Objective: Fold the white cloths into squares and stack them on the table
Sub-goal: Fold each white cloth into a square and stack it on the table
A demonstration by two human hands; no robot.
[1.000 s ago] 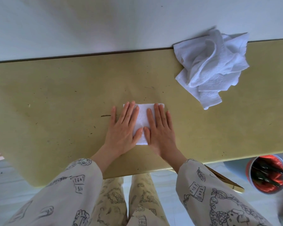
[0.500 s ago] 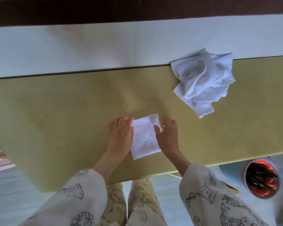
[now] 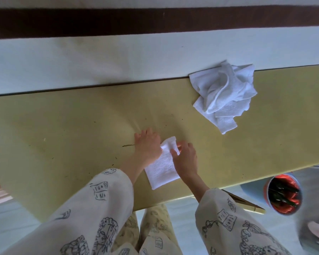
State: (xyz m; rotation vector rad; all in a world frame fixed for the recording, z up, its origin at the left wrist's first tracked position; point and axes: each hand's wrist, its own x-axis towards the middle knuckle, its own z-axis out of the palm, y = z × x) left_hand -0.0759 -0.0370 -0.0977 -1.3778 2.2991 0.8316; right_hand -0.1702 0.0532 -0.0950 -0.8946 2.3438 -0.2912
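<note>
Left hand (image 3: 147, 146) flat on table (image 3: 63, 129), fingers loosely spread, touching left edge of folded cloth (image 3: 162, 168). Right hand (image 3: 185, 156) pinching cloth's far corner, lifting it. Unfolded cloth pile (image 3: 225, 94) well apart, far right.

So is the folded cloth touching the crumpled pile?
Apart. The head view shows bare table between the folded cloth and the pile.
</note>
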